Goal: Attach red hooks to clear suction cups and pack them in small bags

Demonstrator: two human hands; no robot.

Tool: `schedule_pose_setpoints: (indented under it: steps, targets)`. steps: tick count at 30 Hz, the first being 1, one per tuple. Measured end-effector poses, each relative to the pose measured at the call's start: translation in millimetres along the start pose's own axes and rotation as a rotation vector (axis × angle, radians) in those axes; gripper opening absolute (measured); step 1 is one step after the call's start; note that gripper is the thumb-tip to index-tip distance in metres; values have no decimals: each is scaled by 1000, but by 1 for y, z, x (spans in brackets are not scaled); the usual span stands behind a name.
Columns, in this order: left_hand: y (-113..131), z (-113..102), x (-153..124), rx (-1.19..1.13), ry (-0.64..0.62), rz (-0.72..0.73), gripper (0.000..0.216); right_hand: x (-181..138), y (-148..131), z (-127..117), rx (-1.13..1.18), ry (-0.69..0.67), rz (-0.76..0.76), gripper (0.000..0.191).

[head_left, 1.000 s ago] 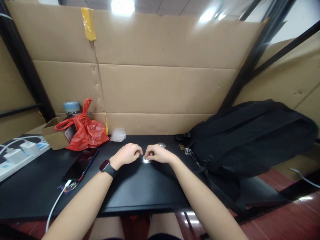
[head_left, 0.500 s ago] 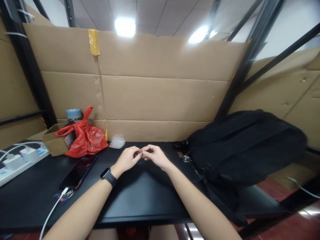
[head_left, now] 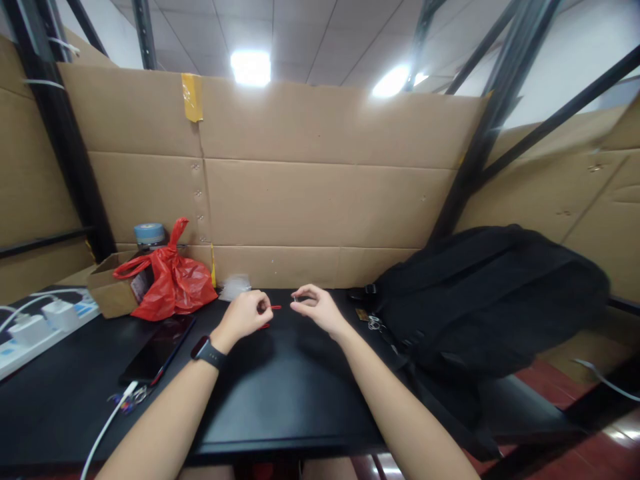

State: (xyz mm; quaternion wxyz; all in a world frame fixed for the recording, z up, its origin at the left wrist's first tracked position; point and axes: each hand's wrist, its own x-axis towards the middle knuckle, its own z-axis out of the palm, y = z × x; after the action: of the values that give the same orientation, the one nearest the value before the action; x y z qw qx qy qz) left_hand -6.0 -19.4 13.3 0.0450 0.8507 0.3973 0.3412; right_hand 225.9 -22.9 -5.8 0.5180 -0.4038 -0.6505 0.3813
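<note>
My left hand is curled over the black table and pinches a thin red strip that sticks out toward the right. A smartwatch sits on that wrist. My right hand hovers a little to the right, thumb and forefinger pinched on a tiny metal piece too small to name. The two hands are a short gap apart, above the far middle of the table.
A black backpack fills the table's right side, with keys beside it. On the left are a red plastic bag, a cardboard box, a phone, a white cable and a power strip. A cardboard wall stands behind.
Both hands lifted from a small shiny disc on the table, met at the fingertips, then drew apart. A red strip now shows in the left hand. The camera tilted up.
</note>
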Motion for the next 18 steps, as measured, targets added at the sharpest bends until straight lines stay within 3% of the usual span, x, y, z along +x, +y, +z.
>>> schedule_pose_setpoints:
  steps: [3,6,11,18]
  targets:
    - [-27,-10,-1,105,-21,-77,11,7,15,-30,-381,206,-29,34]
    - [-50,-12,-4,155,-98,-146,12,10,32,-57,-649,258,-4,29]
    - [-66,-1,-6,110,-205,-167,15,11,51,-75,-709,162,91,31]
    - [-65,2,-6,145,-191,-148,23,12,62,-75,-663,13,130,33]
